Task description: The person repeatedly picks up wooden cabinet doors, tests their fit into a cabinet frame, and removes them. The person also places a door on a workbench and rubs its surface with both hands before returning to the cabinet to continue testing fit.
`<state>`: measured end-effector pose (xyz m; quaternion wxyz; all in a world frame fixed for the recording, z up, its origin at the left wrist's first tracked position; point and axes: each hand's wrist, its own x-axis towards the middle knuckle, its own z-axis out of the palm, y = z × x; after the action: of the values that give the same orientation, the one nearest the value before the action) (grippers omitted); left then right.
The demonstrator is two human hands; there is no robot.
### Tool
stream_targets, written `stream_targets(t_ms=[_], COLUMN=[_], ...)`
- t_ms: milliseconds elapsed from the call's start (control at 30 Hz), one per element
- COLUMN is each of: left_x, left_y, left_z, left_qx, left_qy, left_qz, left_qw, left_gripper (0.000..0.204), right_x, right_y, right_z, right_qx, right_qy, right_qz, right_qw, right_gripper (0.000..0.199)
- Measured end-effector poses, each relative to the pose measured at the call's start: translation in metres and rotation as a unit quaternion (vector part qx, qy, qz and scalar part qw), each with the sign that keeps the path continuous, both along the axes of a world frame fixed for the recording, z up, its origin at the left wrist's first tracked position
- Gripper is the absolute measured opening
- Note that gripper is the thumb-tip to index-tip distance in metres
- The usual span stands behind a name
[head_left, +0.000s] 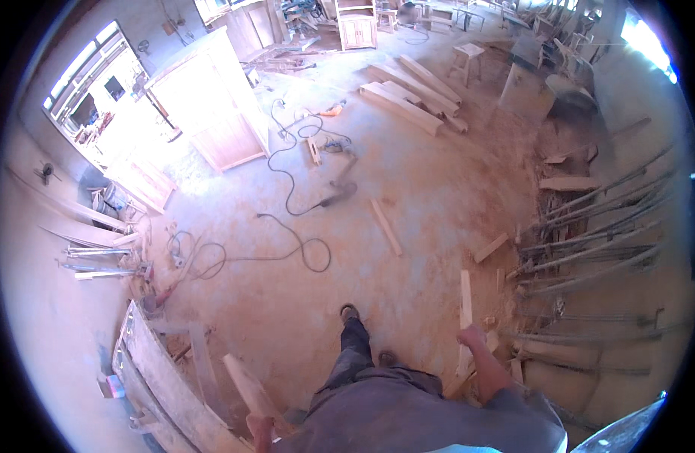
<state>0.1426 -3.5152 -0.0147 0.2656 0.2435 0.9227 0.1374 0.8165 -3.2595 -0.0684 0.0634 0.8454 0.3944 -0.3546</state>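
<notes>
My left hand (261, 430) is low at the left of my body, closed round the near end of a pale wooden board (244, 383) that slants up and away; its fingers are partly hidden. On the other side, my right hand (473, 337) is closed on a narrow pale board (466, 296), which shows above and below the fist. Between the hands are my dark trousers and shoes, one foot ahead of the other on the dusty floor.
A power cable (291, 189) loops across the floor to a dark power tool (340, 192). Ahead lies a loose wooden strip (386, 227). Thick timbers (412, 94) are piled farther off. A pale cabinet (219, 113) stands left; metal bar clamps (596, 219) line the right wall.
</notes>
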Motion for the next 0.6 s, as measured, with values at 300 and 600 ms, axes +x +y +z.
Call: stream_targets(t_ms=[300,600], left_x=[0.11,0.267], left_y=[0.338,0.662], left_z=[0.031,0.081], left_qx=[-0.074,0.011], left_qy=[-0.13,-0.297], left_qz=[-0.192,-0.272], left_qw=[0.97,0.915], left_gripper=[0.032,0.075], right_x=[-0.01,-0.105], right_y=[0.001,0.288], right_z=[-0.035,0.115], right_qx=[-0.016,0.163], right_qy=[0.008,0.053], right_qz=[-0.146,-0.02], right_qw=[0.989,0.985], right_gripper=[0.023,0.037])
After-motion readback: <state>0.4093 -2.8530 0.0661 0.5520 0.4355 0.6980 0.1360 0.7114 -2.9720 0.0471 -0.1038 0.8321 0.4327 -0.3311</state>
